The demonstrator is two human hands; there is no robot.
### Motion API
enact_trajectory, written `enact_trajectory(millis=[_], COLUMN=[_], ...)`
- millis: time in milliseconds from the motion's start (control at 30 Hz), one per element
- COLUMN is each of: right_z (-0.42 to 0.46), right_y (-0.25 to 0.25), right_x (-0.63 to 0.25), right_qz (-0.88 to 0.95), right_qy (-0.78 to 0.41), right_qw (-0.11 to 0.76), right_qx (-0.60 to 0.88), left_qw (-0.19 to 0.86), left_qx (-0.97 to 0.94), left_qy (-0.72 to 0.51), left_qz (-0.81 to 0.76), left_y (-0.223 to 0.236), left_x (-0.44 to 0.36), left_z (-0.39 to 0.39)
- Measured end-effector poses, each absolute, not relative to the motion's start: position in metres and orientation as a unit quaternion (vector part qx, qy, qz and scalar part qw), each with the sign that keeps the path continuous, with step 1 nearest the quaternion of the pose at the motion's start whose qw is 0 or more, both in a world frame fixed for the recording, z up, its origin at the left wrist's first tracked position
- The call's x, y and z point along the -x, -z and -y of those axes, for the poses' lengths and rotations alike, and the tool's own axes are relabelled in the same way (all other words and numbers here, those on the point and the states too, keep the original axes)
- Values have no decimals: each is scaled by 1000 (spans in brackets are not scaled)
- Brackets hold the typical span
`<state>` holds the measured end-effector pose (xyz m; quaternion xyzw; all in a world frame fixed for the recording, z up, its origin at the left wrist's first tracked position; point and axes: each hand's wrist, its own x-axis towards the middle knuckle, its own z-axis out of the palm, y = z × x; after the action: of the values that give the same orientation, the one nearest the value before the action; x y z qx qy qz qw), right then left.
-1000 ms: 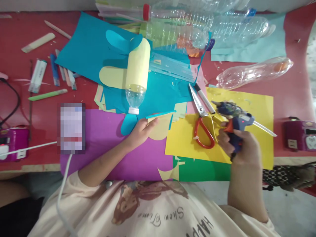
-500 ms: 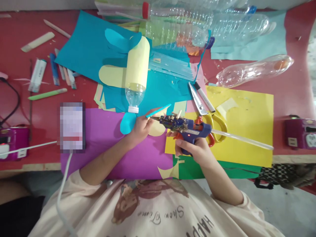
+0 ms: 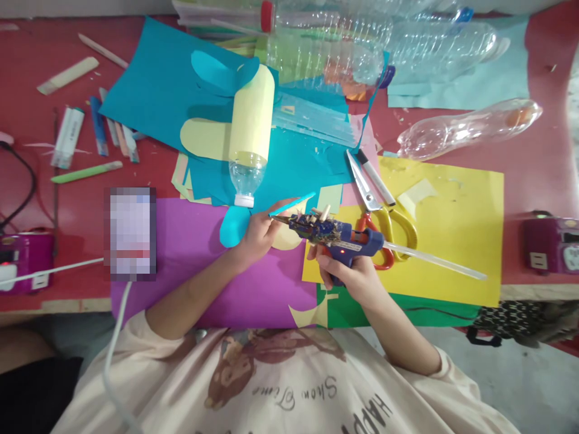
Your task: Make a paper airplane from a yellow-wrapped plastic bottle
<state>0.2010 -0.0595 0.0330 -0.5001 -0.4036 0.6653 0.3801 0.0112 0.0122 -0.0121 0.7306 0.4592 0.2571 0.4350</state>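
Observation:
My right hand (image 3: 350, 274) is wrapped round the handle of a blue glue gun (image 3: 357, 244), with a clear glue stick (image 3: 438, 261) poking out of its back. The gun's nozzle points left, right at the edge of a blue paper piece (image 3: 294, 204). That piece is pinched in my left hand (image 3: 262, 235); its outline is partly hidden. Under the hands lie a blue paper oval (image 3: 234, 226) and a pale yellow paper piece (image 3: 289, 237). Beyond them a small plastic bottle (image 3: 246, 172) lies wrapped in pale yellow paper, with rounded blue and yellow paper pieces beside it.
Scissors (image 3: 368, 196) and a marker (image 3: 375, 178) rest on yellow card (image 3: 461, 229). Clear plastic bottles (image 3: 434, 54) crowd the back; another bottle (image 3: 470, 126) lies at right. Purple card (image 3: 217, 295), a phone (image 3: 130, 232) with a cable, and several markers (image 3: 67, 137) are at left.
The glue gun and my right hand have shifted slightly left, the nozzle moving along the edge of the blue paper piece. My left hand stays almost still.

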Motion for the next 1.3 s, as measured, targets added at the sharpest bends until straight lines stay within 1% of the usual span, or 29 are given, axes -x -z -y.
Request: enact_trajectory(millis=[200,1067,1300], right_z=[60,59,58], right_y=[-34,-33,-34], right_x=[-201,-202,-203], right_qz=[399,395,392], right_qy=[-667,-665,-658], right_qw=[377,379,378], right_qx=[504,507,520], left_qw=[433,442,442], left_qx=[-735,-736,-729], left_qy=[-237,-257,-244], left_qz=[-465,-443,-462], left_y=[14,13,9], left_x=[-9,-9,-10], left_z=[-11,-13,-12])
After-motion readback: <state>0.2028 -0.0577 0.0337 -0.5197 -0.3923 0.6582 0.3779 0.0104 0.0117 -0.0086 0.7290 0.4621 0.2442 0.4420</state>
